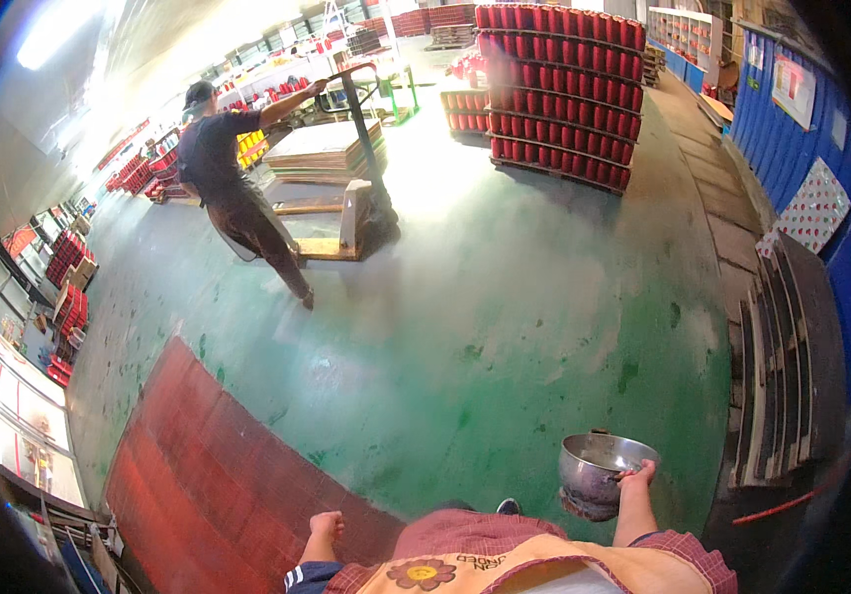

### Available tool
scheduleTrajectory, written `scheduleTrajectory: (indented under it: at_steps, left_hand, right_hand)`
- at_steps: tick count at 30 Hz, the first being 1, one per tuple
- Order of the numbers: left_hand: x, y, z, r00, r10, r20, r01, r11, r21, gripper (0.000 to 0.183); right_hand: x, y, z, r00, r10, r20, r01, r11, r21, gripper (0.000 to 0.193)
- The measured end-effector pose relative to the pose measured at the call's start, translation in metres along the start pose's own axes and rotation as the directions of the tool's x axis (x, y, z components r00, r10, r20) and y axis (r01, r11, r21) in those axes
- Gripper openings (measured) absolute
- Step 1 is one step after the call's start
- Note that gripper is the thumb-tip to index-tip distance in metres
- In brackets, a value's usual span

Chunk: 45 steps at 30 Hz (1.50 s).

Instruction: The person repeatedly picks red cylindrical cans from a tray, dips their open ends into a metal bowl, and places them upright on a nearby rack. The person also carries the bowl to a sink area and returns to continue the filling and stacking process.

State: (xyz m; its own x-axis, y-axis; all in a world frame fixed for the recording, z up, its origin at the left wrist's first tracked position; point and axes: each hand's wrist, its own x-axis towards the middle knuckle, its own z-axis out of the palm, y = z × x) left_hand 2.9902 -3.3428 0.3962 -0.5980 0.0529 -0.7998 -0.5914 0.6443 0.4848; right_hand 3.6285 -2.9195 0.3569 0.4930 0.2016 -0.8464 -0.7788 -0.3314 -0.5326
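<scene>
My right hand (637, 475) is closed on the rim or handle of a round steel pot (590, 488), held out low to my right over the floor. The pot is shiny inside and dark around its base; what it contains, I cannot make out. Small in view, my left hand (327, 523) hangs at my left side above the red floor strip, its fingers curled in with nothing seen in them. A tan apron (505, 564) with a flower on it covers my front.
A co-worker (233, 163) grips a yellow pallet jack (331, 247) loaded with stacked boards. Beyond it rises a tall stack of red cylinders (564, 99). Dark boards (782, 356) lean by the blue wall (806, 129) at right. A red strip (218, 455) crosses the green floor.
</scene>
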Motion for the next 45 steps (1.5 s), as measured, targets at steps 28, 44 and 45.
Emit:
scheduleTrajectory:
  at_steps: [28, 44, 45]
  left_hand:
    - [0.116, 0.741, 0.549, 0.887, 0.442, 0.137, -0.42, 0.893, -0.162, 0.017]
    - [0.132, 1.138, 0.736, 0.718, 0.645, -0.26, -0.678, 0.566, -0.468, 0.039]
    - [0.144, 1.165, 0.748, 0.728, 0.612, -0.31, -0.677, 0.568, -0.468, 0.038]
  right_hand:
    - [-0.039, -0.12, 0.841, 0.926, 0.064, 0.371, -0.016, 0.991, -0.131, 0.026]
    - [-0.13, -0.037, 1.376, 0.833, 0.201, 0.515, -0.03, 0.946, -0.321, 0.015]
    - [-0.142, -0.032, 1.411, 0.82, 0.197, 0.537, 0.0, 0.939, -0.345, 0.015]
